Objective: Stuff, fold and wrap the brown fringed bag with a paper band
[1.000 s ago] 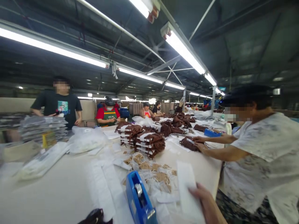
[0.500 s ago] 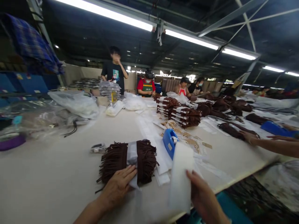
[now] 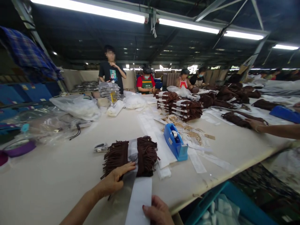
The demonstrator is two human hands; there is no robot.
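dark-brown fringed fabric bundle [image 3: 147, 156] on the off-white counter [image 3: 58, 175], left hand [image 3: 114, 180] at its greyish band [image 3: 132, 149], fingers outstretched; right hand [image 3: 159, 211] clamps a flat white strip [image 3: 140, 197]: wrapping, seemingly; next calls for lining up.

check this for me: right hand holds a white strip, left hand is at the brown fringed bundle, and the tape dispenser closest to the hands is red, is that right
One thing is off: the tape dispenser is blue, not red, as the head view shows. The right hand holds a white strip, and the left hand is at the brown fringed bundle.
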